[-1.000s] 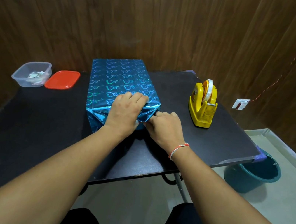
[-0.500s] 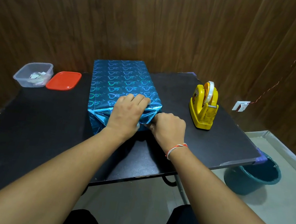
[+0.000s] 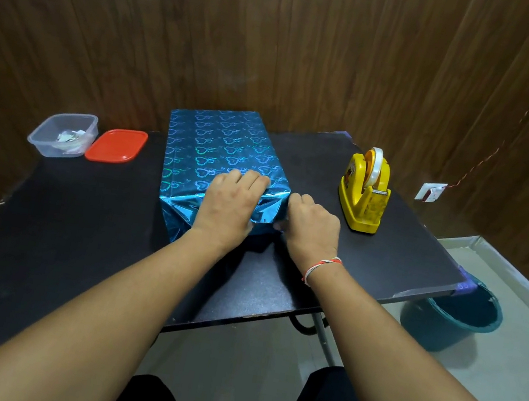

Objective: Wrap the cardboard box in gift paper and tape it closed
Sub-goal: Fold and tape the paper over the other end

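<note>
The box, covered in shiny blue gift paper with a heart print [image 3: 220, 144], lies lengthwise on the black table [image 3: 79, 223]. My left hand [image 3: 229, 205] lies flat over its near end, with the fingers resting on the top edge and pressing the folded paper down. At the box's near right corner, my right hand [image 3: 313, 225] has its fingers curled in against the side flap of the paper and pinches it. Loose paper creases show between the two hands. The cardboard itself is hidden.
A yellow tape dispenser [image 3: 362, 195] with a roll of clear tape stands to the right of the box. At the far left are a clear plastic container [image 3: 62, 133] with scraps and a red lid [image 3: 116, 145]. A teal bucket [image 3: 455, 320] stands on the floor to the right.
My right hand has slid along the near end to the box's right corner and curled tighter on the flap. My left hand stays pressed on the near end.
</note>
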